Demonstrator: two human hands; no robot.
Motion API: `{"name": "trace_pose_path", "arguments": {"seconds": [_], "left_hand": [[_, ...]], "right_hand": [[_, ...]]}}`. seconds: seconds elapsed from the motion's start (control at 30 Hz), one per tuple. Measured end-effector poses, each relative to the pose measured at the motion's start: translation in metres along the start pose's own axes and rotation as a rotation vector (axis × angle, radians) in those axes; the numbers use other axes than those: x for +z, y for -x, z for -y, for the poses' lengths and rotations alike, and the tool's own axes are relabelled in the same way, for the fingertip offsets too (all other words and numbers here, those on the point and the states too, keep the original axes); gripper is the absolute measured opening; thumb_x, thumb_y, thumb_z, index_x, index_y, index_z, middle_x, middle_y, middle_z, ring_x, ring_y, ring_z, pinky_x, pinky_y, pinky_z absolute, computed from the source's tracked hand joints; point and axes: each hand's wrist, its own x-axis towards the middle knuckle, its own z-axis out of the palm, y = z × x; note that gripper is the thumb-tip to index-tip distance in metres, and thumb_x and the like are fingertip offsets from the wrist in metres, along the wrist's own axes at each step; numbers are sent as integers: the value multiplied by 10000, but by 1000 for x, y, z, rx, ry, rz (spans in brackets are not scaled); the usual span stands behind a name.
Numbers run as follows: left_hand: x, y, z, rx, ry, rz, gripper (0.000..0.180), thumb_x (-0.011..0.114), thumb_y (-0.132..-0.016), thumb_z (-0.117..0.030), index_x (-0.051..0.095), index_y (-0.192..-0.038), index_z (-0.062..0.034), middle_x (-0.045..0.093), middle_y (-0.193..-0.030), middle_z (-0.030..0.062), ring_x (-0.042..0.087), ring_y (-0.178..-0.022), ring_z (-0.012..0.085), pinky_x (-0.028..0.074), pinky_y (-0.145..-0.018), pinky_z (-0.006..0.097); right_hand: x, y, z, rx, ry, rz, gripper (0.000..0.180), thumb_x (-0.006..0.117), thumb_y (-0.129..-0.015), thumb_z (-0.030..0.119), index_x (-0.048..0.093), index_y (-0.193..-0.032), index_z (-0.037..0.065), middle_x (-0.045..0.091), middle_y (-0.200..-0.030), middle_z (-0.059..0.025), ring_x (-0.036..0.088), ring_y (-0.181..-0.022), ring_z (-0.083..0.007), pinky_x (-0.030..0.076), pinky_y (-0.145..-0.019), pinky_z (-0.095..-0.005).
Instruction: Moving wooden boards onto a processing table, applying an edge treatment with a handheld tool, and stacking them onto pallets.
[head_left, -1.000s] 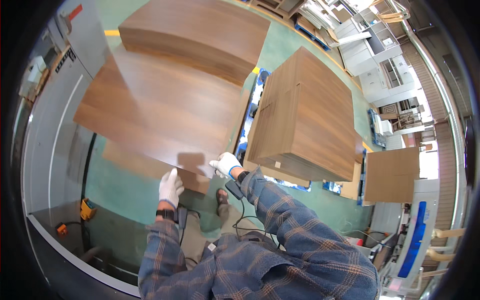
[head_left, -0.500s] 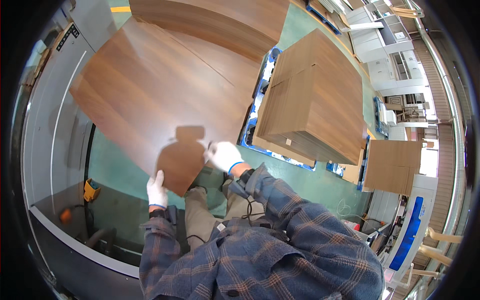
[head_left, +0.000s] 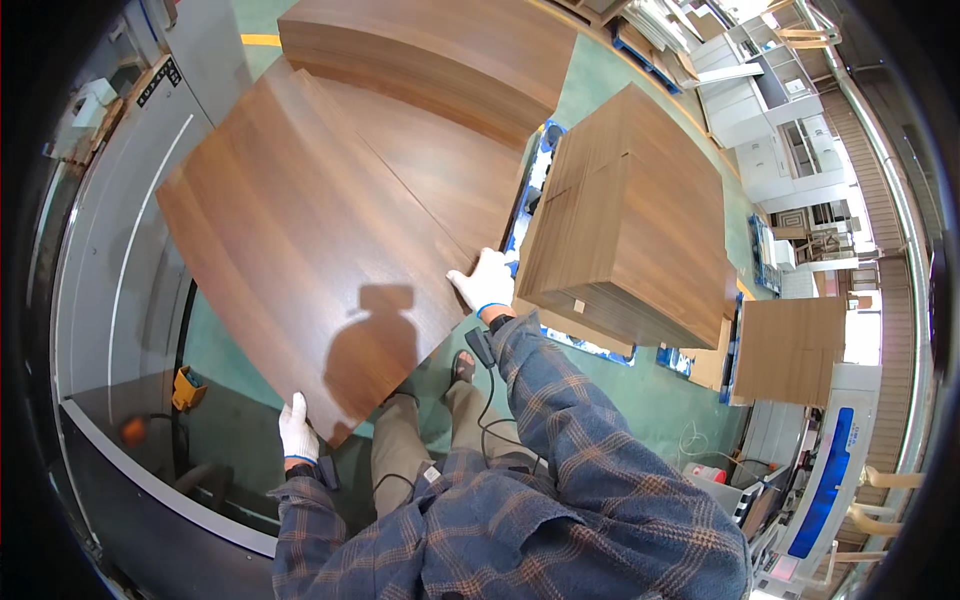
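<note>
A large brown wood-grain panel (head_left: 300,220) lies at a slant before me, with a dark shadow over its near corner. At its near left edge, my left hand (head_left: 297,432), in a white glove, grips the board with the thumb on top. My right hand (head_left: 485,283), gloved too, holds the right edge with the thumb on the upper face; its other fingers are partly hidden. Beneath the panel's far right side another brown board (head_left: 430,140) shows.
To the right, a tall stack of brown panels (head_left: 630,220) stands on a blue pallet (head_left: 590,345). Another brown stack (head_left: 430,50) is at the back. A grey cabinet (head_left: 130,230) borders the left side, with a yellow box-shaped object (head_left: 187,388) near the dark machine surface.
The panel has come nearer to me, its near corner lower in view. My right hand has moved right and farther up the panel's right edge; my left hand has come down with the board.
</note>
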Motion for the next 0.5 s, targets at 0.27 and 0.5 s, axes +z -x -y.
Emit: {"name": "trace_pose_path", "arguments": {"seconds": [0.27, 0.5], "left_hand": [[-29, 8, -23, 45, -120, -50, 466, 673, -1037, -235, 583, -1400, 42, 667, -1310, 95, 629, -1146, 225, 498, -1018, 393], [-38, 59, -104, 54, -296, -147, 438, 717, -1002, -222, 639, -1314, 75, 723, -1186, 103, 681, -1015, 211, 540, -931, 362]], "right_hand": [[-15, -30, -49, -44, -194, 706, 867, 850, -703, 676, 703, -1139, -59, 740, -1108, -254, 710, -1073, -360, 545, -913, -431], [-32, 65, -68, -137, -570, 1023, 677, 758, -885, 598, 705, -1228, 17, 718, -923, -40, 646, -795, -173, 525, -658, -363]]}}
